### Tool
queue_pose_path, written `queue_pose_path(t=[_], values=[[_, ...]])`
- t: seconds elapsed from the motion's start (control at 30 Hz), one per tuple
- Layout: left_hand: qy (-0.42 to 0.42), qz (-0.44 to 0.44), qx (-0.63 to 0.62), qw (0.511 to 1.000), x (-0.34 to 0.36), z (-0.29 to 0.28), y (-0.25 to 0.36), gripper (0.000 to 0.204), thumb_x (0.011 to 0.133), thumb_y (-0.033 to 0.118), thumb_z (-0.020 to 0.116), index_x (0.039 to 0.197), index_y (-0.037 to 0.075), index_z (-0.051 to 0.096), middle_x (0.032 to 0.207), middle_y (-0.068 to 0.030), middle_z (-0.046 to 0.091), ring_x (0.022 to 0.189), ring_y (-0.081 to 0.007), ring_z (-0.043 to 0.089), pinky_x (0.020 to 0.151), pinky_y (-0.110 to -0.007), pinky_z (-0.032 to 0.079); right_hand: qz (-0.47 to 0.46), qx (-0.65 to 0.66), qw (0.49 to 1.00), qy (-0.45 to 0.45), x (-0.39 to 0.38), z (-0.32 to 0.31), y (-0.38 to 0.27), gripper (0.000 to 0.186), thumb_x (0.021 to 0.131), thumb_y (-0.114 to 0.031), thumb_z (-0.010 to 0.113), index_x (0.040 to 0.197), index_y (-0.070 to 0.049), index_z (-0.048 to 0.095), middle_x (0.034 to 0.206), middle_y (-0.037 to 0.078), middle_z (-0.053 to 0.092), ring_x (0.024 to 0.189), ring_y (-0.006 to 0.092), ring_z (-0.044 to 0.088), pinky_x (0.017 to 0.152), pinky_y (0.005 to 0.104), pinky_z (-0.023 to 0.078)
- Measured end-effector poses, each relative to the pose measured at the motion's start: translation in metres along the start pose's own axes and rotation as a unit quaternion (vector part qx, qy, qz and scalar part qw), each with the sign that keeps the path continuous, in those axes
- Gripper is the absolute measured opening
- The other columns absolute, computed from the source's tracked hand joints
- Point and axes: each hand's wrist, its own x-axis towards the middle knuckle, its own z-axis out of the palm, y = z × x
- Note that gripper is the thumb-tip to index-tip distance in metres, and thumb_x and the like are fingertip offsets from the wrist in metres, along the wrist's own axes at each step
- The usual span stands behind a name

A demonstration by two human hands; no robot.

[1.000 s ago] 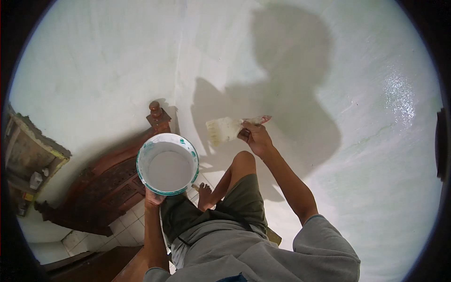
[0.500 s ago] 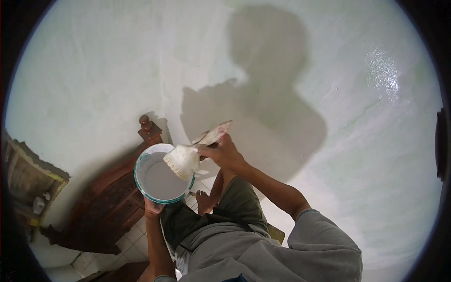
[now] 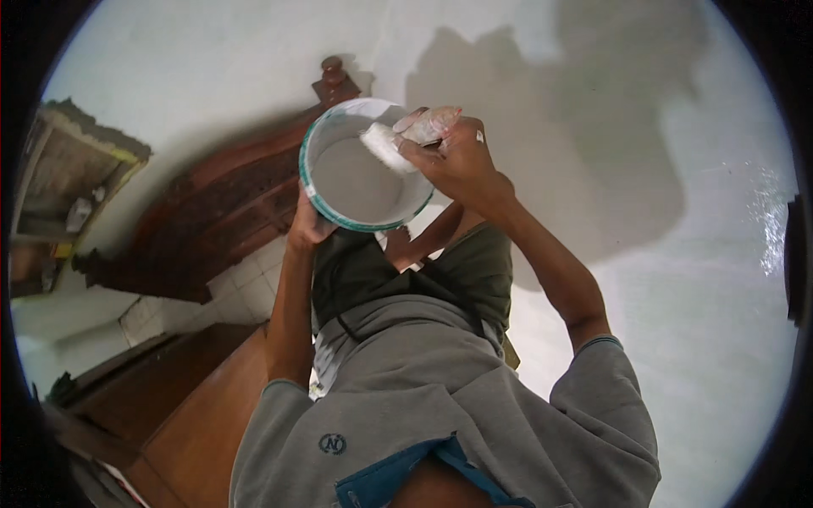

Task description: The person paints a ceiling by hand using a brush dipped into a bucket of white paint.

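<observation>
A white bucket with a green rim band is held up in front of my body by my left hand, whose fingers grip its left side. Pale whitish-grey paint lies inside. My right hand is closed around the handle of a wide paintbrush at the bucket's right side. The brush's white, paint-coated bristles hang over the bucket's opening, tilted down to the left. Whether their tips touch the paint I cannot tell. Part of the handle sticks out above my fingers.
A carved dark wooden headboard stands along the wall at left. A rough-edged wall recess holds small items. Brown wooden furniture is at lower left, by white floor tiles. A pale painted wall fills the right, with my shadow on it.
My view has tilted down, so the bucket and both hands appear higher and further right. The brush has turned, its bristles now further inside the bucket's rim. Both hands keep their hold.
</observation>
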Motion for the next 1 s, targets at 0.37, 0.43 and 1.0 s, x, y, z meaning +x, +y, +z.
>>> queue_pose_path(t=[0.37,0.43,1.0], values=[[0.093,-0.248,-0.171,0.949,0.013,-0.01,-0.006,0.08,0.078,0.068,0.048,0.132,0.01,0.04,0.13,-0.0107,0.048,0.116,-0.0259,0.048,0.092,-0.046,0.045,-0.031,-0.121,0.989,-0.077,0.015,0.05,0.016,0.031,0.073,-0.028,0.068,0.077,0.002,0.06,0.068,0.018,0.061,0.069,0.0352,0.061,0.066,0.0428,0.048],[0.115,-0.252,-0.145,0.95,0.013,-0.003,-0.002,0.079,0.078,0.068,0.047,0.132,0.011,0.04,0.129,-0.0105,0.048,0.116,-0.0261,0.048,0.092,-0.047,0.045,-0.061,-0.156,0.984,-0.055,0.014,0.053,0.025,0.027,0.073,-0.025,0.068,0.08,0.001,0.064,0.07,0.018,0.063,0.066,0.0323,0.062,0.062,0.0392,0.049],[0.073,-0.236,-0.209,0.946,0.018,0.0,-0.007,0.069,0.082,0.061,0.05,0.13,0.013,0.041,0.126,-0.0078,0.05,0.113,-0.0233,0.05,0.091,-0.045,0.046,0.202,0.369,0.9,0.114,-0.013,-0.018,-0.008,0.021,0.086,-0.01,0.056,0.104,-0.001,0.056,0.097,0.009,0.063,0.084,0.0237,0.063,0.075,0.0354,0.054]])
